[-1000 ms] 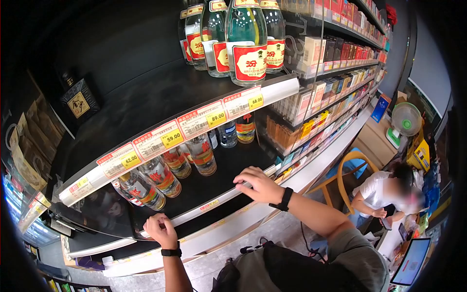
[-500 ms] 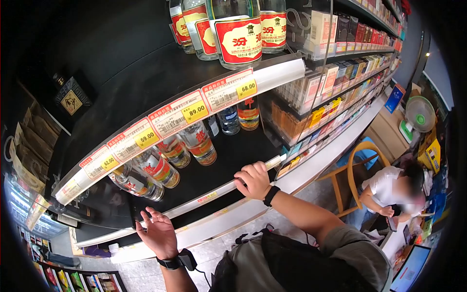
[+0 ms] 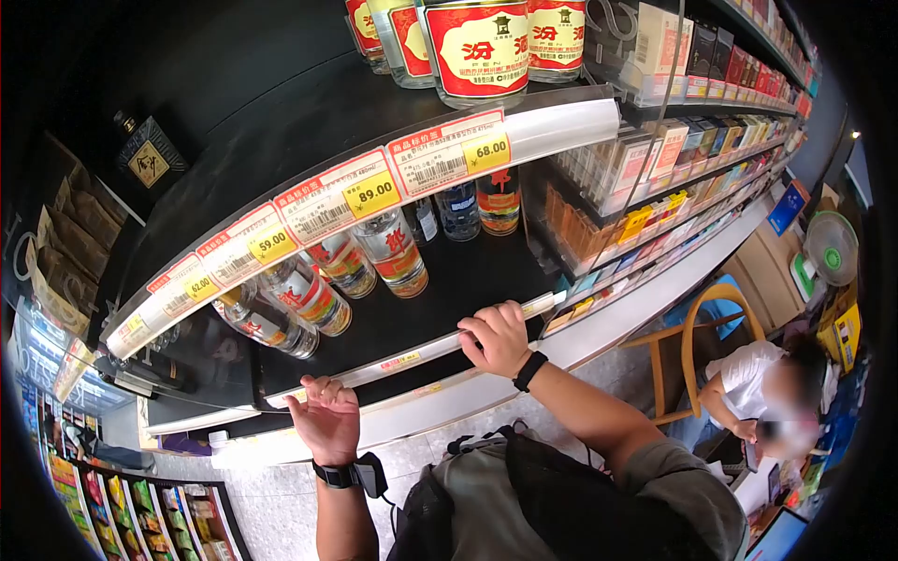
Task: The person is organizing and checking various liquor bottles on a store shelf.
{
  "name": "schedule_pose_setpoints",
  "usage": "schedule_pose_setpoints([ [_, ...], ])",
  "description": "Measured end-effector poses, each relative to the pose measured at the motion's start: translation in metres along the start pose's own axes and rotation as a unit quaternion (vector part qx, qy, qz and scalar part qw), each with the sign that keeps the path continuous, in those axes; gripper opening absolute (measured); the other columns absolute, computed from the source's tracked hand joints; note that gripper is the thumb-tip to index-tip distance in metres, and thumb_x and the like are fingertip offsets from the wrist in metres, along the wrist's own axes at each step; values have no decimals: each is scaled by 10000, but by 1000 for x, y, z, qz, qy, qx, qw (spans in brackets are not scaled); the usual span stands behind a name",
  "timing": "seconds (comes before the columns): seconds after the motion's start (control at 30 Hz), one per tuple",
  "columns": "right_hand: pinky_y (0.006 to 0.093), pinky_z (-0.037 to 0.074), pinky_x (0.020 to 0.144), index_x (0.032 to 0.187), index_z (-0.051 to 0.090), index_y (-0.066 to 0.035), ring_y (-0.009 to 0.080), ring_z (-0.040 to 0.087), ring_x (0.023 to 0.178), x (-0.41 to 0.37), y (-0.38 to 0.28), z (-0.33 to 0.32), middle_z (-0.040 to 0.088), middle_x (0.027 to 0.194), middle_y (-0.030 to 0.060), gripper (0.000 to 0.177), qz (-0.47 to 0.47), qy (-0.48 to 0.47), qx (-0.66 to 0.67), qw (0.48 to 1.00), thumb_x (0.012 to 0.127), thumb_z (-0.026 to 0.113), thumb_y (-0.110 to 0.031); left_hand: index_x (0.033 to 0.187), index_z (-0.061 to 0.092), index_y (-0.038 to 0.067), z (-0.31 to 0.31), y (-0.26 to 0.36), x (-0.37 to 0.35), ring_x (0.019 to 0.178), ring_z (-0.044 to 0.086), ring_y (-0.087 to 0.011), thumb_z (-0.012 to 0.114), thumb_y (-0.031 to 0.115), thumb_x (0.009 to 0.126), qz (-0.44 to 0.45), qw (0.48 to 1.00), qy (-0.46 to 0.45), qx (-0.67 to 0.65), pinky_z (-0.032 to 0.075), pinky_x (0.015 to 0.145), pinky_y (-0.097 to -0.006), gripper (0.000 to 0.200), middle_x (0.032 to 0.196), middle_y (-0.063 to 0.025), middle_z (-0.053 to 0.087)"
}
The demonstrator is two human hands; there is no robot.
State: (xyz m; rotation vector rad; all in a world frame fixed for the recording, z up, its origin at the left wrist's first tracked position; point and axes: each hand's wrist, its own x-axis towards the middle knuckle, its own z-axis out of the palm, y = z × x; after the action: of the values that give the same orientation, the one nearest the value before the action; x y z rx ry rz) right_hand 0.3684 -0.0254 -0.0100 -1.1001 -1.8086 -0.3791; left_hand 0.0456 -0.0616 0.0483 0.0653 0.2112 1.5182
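Drawn in from their wider spread half a second ago, the fingers [image 3: 323, 385] of the left hand [image 3: 329, 423] now bend loosely, palm upward, and the hand lies nearer the right one. Beside the front edge [image 3: 400, 361] of the lower shelf [image 3: 458, 285], the right hand [image 3: 500, 338] curls much as it did, though whether it rests on that edge or grips it I cannot tell. The two hands are apart, with the left empty and nothing visible in the right. For the work, that change puts both hands at the shelf front — with no bottle taken up. Just beyond the left hand stand the nearer bottles [image 3: 307, 297]; farther in, beyond the right hand, stand the rear bottles [image 3: 460, 211]. All sit below the price tags [image 3: 372, 194], which run above both hands, and the larger bottles [image 3: 479, 49] on the upper shelf [image 3: 309, 122] show higher still — cut off by the top of the view.
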Motion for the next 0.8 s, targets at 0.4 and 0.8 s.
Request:
schedule_pose_setpoints([
  [0.4,466,437,928,1048,722,-145,274,606,999,-3,2,1,601,969,38,195,-4,0,12,1000,876,749,-232,862,500,112,2,13,-20,778,480,-49,645,-11,1016,35,764,-127,631,412,694,-223,245,828,46,494],
  [0.8,479,439,936,1128,708,-146,292,588,1038,-8,7,4,571,1086,61,277,-21,2,11,1000,867,767,-219,1099,712,57,14,7,-32,779,658,-137,944,253,805,-172,478,-240,827,515,682,-286,422,882,-20,743],
])
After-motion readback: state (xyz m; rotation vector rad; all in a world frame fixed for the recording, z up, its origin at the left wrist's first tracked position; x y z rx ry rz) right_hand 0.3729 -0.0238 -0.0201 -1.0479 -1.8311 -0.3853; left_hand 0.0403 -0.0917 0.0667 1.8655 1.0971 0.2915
